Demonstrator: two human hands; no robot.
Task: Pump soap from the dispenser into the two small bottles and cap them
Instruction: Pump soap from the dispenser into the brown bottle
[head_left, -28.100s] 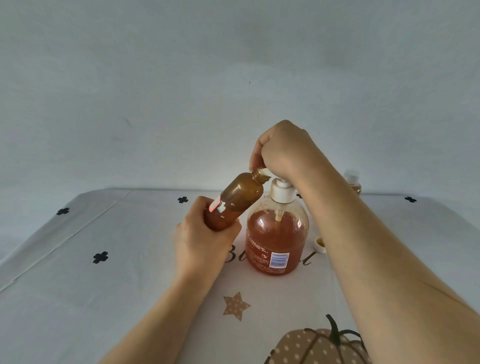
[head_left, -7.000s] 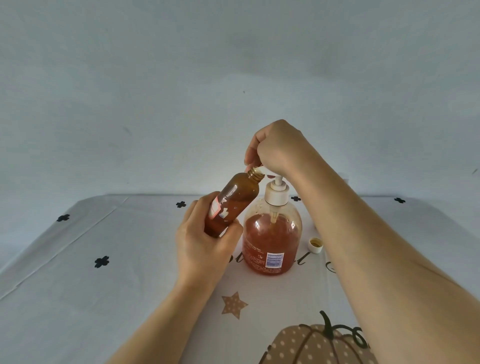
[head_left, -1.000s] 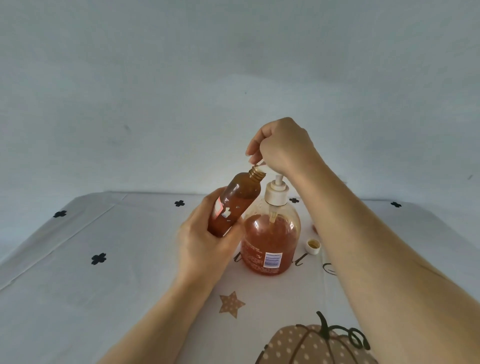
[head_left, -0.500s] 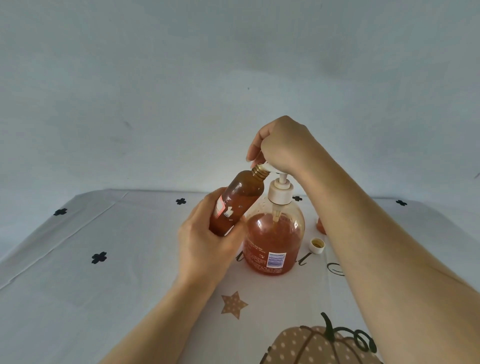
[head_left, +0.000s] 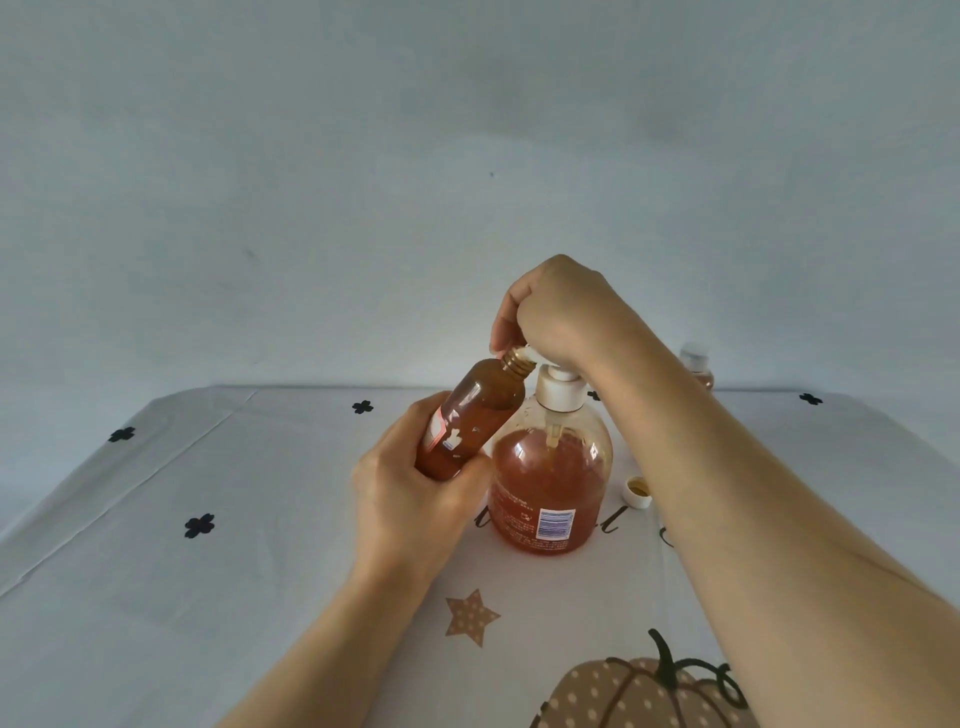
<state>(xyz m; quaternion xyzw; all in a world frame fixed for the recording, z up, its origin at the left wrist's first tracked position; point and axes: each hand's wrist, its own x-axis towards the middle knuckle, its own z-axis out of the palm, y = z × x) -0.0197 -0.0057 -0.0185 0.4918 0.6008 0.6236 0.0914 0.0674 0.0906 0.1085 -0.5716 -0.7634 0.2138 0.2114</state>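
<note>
I see the dispenser (head_left: 550, 488) standing upright at centre: a round clear bottle roughly two-thirds full of orange-brown soap (head_left: 524, 467), with a white collar and a barcode label low on its front. Its pump head is mostly hidden. The small bottle (head_left: 470, 415), amber with a red-and-white label, is raised and tilted, its open threaded neck touching the pump spout. A white cap (head_left: 638, 491) lies open side up just right of the dispenser. Far back right, only partly visible, the second small bottle (head_left: 696, 369) stands capped.
</note>
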